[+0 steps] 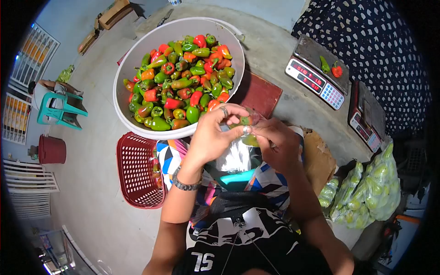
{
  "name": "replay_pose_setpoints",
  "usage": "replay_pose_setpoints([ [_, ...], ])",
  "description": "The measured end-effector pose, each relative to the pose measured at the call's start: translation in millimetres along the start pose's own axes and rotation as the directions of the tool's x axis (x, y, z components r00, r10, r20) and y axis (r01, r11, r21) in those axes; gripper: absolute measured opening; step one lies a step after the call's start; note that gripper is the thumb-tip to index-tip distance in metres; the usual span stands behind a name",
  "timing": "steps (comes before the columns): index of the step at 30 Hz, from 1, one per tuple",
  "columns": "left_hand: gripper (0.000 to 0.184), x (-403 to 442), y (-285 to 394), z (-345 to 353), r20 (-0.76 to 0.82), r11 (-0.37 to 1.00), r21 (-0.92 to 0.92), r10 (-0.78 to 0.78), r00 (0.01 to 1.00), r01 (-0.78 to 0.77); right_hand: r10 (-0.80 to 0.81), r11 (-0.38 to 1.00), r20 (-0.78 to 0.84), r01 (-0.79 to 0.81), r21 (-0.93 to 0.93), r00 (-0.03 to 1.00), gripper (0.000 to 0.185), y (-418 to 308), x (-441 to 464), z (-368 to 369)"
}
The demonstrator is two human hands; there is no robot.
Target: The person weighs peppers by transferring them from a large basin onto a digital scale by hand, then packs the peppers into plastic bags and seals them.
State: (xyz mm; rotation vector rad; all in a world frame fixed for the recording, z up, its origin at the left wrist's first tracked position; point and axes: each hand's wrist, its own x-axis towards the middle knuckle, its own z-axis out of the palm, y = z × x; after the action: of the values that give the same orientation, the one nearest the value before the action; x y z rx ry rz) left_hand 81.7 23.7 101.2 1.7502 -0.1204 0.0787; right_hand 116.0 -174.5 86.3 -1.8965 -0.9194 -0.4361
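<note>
My left hand (215, 133) and my right hand (277, 143) meet over my lap, just below the rim of a big white tub (120, 98) full of red, green and orange peppers (178, 82). Between them is a small clear plastic bag (252, 120) with green peppers inside. The fingers of both hands are pinched on its plastic. More clear plastic bags (233, 158) lie on my lap under the hands.
A red perforated basket (136, 172) stands at the left. Two digital scales (316, 80) (364, 126) are at the right, one bearing two peppers (337, 69). Bags of green produce (378, 188) lie at lower right. A teal stool (57, 110) is far left.
</note>
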Motion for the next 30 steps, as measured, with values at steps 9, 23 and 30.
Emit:
replay_pose_setpoints([
  [9, 0.009, -11, -27, 1, 0.144, 0.990, -0.137, -0.004, 0.990, 0.024, -0.118, 0.993, 0.105, 0.116, 0.026, 0.987, 0.031, 11, -2, -6],
  [23, 0.019, -22, -26, -2, -0.001, 0.917, 0.211, 0.347, 0.938, -0.339, 0.410, 0.845, 0.638, -0.535, 0.004, 0.652, 0.013, 15, 29, -11],
  [30, 0.016, -27, -43, 0, -0.022, 0.976, 0.077, 0.207, 0.978, -0.205, 0.442, 0.878, 0.539, -0.468, -0.099, 0.717, 0.022, 1, 28, -15],
])
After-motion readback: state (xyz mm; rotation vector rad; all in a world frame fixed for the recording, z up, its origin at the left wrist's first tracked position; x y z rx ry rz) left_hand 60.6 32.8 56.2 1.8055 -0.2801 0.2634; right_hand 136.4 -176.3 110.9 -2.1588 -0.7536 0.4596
